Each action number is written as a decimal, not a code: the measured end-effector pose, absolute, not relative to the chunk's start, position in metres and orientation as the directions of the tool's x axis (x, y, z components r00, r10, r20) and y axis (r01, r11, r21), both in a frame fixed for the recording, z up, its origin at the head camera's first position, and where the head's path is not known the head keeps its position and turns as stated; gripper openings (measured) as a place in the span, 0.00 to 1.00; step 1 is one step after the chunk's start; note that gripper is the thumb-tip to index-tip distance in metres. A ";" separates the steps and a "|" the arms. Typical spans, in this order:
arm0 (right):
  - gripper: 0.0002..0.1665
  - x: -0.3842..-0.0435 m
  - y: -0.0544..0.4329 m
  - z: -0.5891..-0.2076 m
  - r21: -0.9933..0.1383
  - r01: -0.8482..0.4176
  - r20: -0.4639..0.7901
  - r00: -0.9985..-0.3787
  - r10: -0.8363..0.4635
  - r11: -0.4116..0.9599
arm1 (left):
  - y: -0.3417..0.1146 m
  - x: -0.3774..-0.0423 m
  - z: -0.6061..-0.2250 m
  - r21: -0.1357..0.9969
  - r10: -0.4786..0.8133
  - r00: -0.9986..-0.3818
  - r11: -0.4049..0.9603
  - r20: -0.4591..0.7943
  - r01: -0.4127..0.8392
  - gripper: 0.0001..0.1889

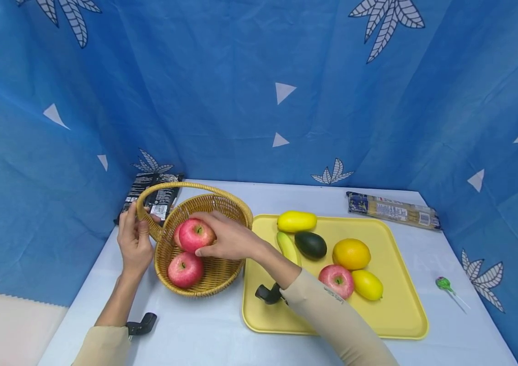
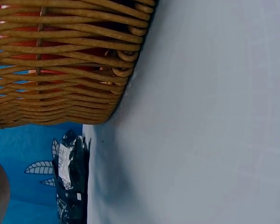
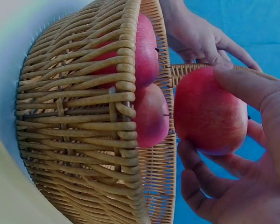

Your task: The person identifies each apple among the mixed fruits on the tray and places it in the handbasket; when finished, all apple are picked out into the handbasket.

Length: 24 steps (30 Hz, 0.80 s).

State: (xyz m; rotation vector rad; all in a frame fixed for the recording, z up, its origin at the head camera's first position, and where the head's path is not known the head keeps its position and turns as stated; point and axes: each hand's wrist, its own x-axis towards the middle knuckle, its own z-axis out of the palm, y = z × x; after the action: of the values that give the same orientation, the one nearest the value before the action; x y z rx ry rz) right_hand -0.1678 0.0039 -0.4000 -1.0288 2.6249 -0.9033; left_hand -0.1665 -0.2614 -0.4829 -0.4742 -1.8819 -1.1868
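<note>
My right hand [image 1: 226, 236] grips a red apple [image 1: 196, 234] over the mouth of a wicker basket [image 1: 219, 264]. In the right wrist view, thumb and fingers wrap that apple [image 3: 210, 112] just above the rim. Two more apples lie inside the basket: one nearer me [image 1: 185, 270], the other mostly hidden beneath the held one. At the basket's left side, my left hand [image 1: 135, 244] holds the lower end of the arched handle [image 1: 185, 185]. The left wrist view shows the woven wall [image 2: 60, 65] close up.
Right of the basket, a yellow tray [image 1: 396, 305] bears another apple [image 1: 336, 281], a banana [image 1: 288, 248], an avocado [image 1: 310, 245] and several yellow or orange fruits. Behind the basket lies a black packet [image 1: 160, 195]. A noodle pack [image 1: 393, 209] and a lollipop [image 1: 443, 283] lie further right.
</note>
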 end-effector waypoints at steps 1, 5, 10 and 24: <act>0.48 -0.168 0.003 -0.401 -0.601 -0.550 0.054 -0.752 -0.657 0.580 | -0.261 -0.167 -0.483 0.551 -0.114 -0.574 0.479 0.811 0.683 0.29; 0.47 -0.170 0.000 -0.404 -0.608 -0.521 0.068 -0.786 -0.615 0.599 | -0.261 -0.167 -0.484 0.550 -0.116 -0.571 0.476 0.813 0.686 0.28; 0.48 -0.169 0.001 -0.407 -0.608 -0.527 0.074 -0.782 -0.619 0.594 | -0.261 -0.167 -0.485 0.552 -0.109 -0.576 0.474 0.810 0.687 0.29; 0.47 -0.166 -0.006 -0.410 -0.619 -0.427 0.032 -0.852 -0.522 0.659 | -0.260 -0.166 -0.484 0.562 -0.106 -0.584 0.451 0.805 0.693 0.30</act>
State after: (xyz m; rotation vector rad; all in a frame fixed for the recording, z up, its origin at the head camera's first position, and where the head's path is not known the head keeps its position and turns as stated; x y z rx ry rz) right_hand -0.1664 -0.0063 -0.4096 -0.7850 2.7240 -0.9588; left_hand -0.1659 -0.2603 -0.4844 -0.4953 -1.8769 -1.2214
